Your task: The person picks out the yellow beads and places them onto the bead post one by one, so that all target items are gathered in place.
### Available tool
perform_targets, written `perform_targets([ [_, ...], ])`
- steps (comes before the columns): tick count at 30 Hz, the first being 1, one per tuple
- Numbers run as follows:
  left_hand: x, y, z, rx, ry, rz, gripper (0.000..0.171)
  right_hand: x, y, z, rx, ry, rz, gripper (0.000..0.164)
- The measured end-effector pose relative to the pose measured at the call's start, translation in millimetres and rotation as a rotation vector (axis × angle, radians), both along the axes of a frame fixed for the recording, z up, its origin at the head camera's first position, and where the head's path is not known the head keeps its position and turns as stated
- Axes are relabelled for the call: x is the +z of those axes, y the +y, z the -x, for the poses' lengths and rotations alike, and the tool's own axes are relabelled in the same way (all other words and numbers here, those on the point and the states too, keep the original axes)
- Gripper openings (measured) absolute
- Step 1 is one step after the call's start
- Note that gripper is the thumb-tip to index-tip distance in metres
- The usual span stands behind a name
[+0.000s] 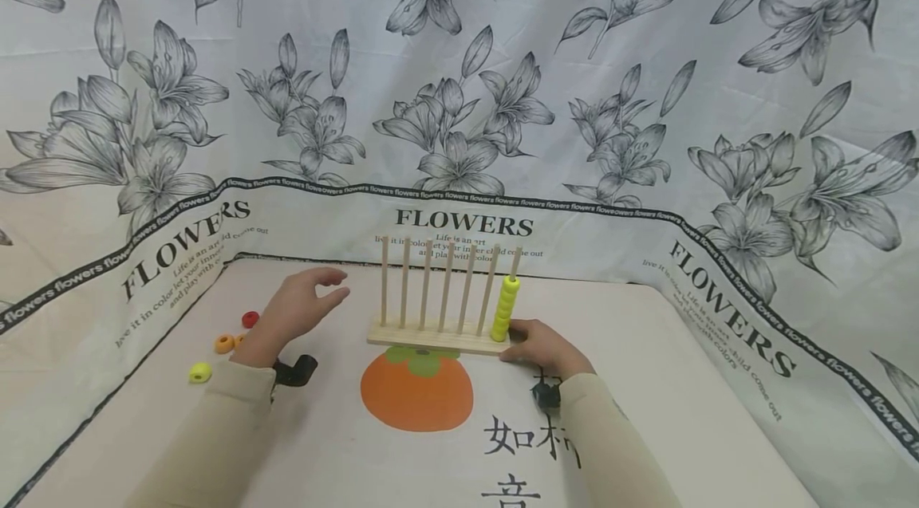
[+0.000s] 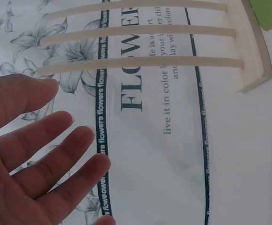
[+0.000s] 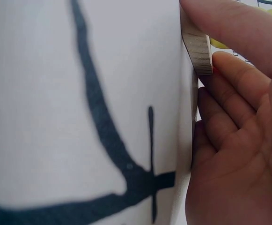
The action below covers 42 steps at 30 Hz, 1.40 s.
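A wooden bead rack (image 1: 424, 339) stands upright on the table, its several thin rods rising from a flat base. Yellow-green beads (image 1: 506, 310) are stacked on its rightmost rod; the other rods are bare. At the base's right end, my right hand (image 1: 542, 344) holds the wood between thumb and fingers. The right wrist view shows the thumb on one side of the base's end (image 3: 199, 51) and the fingers on the other. My left hand (image 1: 305, 305) hovers left of the rack, palm toward it and fingers loosely spread (image 2: 56, 159), holding nothing.
Near my left forearm lie loose beads: a red bead (image 1: 250, 320), an orange bead (image 1: 224, 344) and a yellow-green bead (image 1: 200, 372). The tabletop cloth carries a printed persimmon (image 1: 416, 396) and black characters. A flower-printed curtain (image 1: 459, 133) encloses the table's back and sides.
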<state>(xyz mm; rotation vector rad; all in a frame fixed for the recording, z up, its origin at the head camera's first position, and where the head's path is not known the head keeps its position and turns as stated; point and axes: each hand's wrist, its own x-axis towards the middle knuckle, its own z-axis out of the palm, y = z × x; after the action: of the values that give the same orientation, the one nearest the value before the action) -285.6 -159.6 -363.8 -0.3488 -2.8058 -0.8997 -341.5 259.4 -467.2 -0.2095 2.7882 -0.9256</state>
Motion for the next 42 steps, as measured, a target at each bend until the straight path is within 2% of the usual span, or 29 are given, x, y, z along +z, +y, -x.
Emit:
perform_targets([
  [8,-5.0,-20,-6.1,0.001,0.001,0.027,0.044,0.0,1,1.9,0.005,0.002,-0.006,0.080],
  [14,-12.2,-34,-11.0,0.012,-0.042,0.026,0.045,0.8,0,0.3,-0.006,-0.018,0.004,0.081],
  [26,-23.9,-60,-12.2,0.035,-0.061,0.078,0.046,-1.0,1,2.0,0.000,-0.010,0.005,0.081],
  [42,-27.1,-102,-18.1,0.089,-0.122,0.136,0.043,0.6,0,-0.3,-0.006,-0.005,0.008,0.080],
])
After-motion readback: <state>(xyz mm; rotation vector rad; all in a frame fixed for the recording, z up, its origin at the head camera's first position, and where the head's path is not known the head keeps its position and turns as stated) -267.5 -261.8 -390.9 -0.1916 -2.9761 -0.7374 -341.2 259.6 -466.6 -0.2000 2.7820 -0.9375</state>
